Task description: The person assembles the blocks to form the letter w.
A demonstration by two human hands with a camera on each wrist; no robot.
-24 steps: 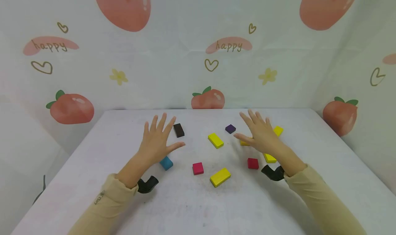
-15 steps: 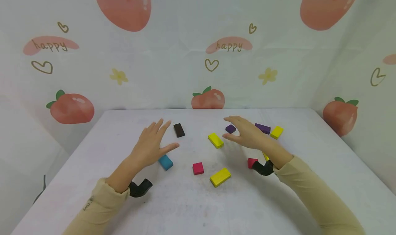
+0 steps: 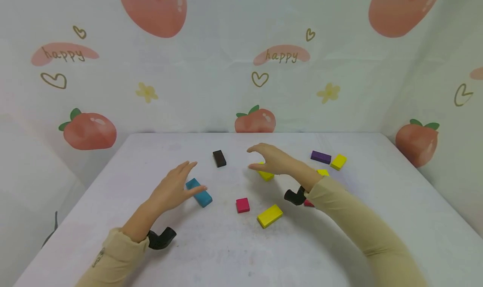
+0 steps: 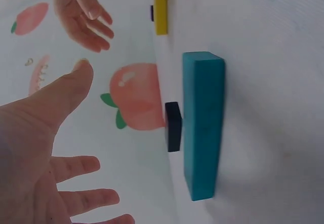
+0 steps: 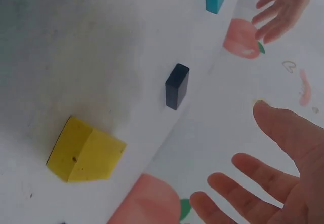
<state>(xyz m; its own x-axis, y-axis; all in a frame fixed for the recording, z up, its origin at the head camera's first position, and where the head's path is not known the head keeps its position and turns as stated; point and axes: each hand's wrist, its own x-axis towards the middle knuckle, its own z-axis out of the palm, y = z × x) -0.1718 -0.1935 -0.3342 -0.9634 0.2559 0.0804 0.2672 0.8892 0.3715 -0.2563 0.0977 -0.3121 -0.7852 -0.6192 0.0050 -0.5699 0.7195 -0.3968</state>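
My left hand [image 3: 170, 191] hovers over the table just left of a blue block [image 3: 203, 199], fingers loosely extended and thumb out. The left wrist view shows space between that hand [image 4: 35, 148] and the long blue block [image 4: 202, 127]. Above a yellow block [image 3: 267, 176], partly covered in the head view, my right hand [image 3: 274, 159] reaches leftward, thumb and fingers spread apart with nothing between them. In the right wrist view the hand [image 5: 288, 178] is apart from the yellow block [image 5: 96, 155]. A black block [image 3: 219, 158] lies between the two hands, farther back.
Near the front lie a red block [image 3: 242, 205] and a yellow block [image 3: 270, 216]. On the right are a purple block [image 3: 321, 157] and a yellow block [image 3: 338, 162]. The right forearm partly covers another yellow block [image 3: 323, 172] and a red one [image 3: 309, 203].
My right hand has swept left, from over the right-hand blocks to the middle yellow block, and now hides the small purple block. My left hand has moved down and left, its fingers less spread.
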